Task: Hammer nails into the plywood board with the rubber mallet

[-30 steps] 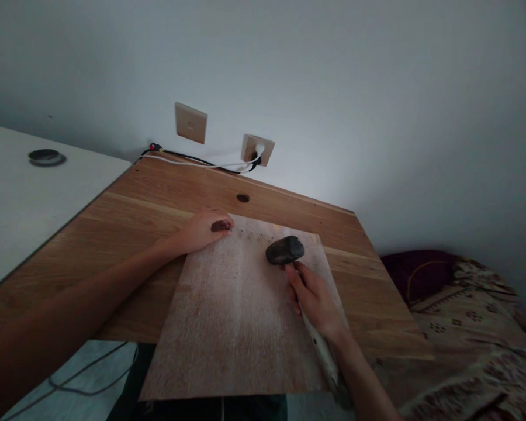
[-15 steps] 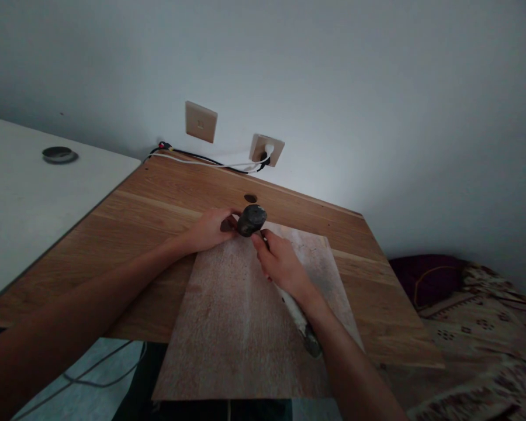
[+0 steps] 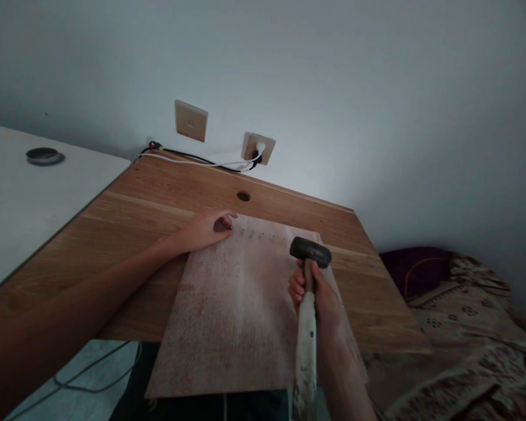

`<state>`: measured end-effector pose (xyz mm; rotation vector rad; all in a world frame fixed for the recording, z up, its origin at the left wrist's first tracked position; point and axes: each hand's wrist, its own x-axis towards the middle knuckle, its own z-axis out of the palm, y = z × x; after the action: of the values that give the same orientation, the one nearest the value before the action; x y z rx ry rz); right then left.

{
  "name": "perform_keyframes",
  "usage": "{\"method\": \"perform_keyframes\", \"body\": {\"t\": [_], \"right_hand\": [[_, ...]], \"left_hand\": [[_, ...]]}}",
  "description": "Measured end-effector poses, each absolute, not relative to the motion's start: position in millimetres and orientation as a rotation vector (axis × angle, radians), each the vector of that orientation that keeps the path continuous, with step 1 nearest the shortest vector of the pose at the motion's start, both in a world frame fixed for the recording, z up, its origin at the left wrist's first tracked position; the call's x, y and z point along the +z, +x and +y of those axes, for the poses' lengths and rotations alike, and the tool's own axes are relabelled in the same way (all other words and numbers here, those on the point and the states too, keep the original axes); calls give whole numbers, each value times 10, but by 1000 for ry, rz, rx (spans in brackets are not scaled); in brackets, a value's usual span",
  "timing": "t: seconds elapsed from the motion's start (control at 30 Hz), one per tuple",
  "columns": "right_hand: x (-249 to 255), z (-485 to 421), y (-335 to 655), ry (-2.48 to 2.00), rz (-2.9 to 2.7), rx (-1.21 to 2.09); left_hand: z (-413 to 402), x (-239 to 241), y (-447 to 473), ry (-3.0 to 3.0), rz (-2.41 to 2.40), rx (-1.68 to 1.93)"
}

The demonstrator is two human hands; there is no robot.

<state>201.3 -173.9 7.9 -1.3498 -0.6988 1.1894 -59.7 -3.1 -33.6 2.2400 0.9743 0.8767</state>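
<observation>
A pale wooden board [image 3: 232,316] lies on the brown wooden desk [image 3: 158,204] and overhangs its near edge. My left hand [image 3: 204,228] rests at the board's far left corner, fingers pinched together on something small that I cannot make out. A row of small dark marks [image 3: 256,235] runs along the board's far edge beside that hand. My right hand [image 3: 313,295] is closed round a hammer's paint-spattered handle [image 3: 305,345]. The dark hammer head [image 3: 310,251] is raised over the board's right side, well apart from my left hand.
A white table [image 3: 21,204] with a round grommet [image 3: 44,156] adjoins the desk on the left. A wall switch [image 3: 191,120] and a socket [image 3: 258,148] with cables sit behind the desk. A desk hole [image 3: 243,196] lies beyond the board. Patterned fabric [image 3: 464,333] fills the right.
Half a second ago the hammer head was down beside my left fingertips at the board's far edge. It has since swung back to the right and up. My left hand stayed put.
</observation>
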Motion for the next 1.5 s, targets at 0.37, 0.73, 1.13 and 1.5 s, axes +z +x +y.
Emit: {"method": "perform_keyframes", "body": {"t": [0.37, 0.73, 1.13, 1.5], "right_hand": [[206, -2188, 2191, -1314, -702, 1318], [114, -2747, 2238, -1698, -1612, 310], [-270, -2889, 2364, -1673, -1916, -298], [-239, -2846, 3621, -2081, -1597, -547]], "left_hand": [[11, -346, -638, 2234, 972, 825], [115, -167, -949, 2405, 1052, 590], [453, -144, -986, 2546, 1121, 146], [10, -173, 695, 2549, 1154, 424]]}}
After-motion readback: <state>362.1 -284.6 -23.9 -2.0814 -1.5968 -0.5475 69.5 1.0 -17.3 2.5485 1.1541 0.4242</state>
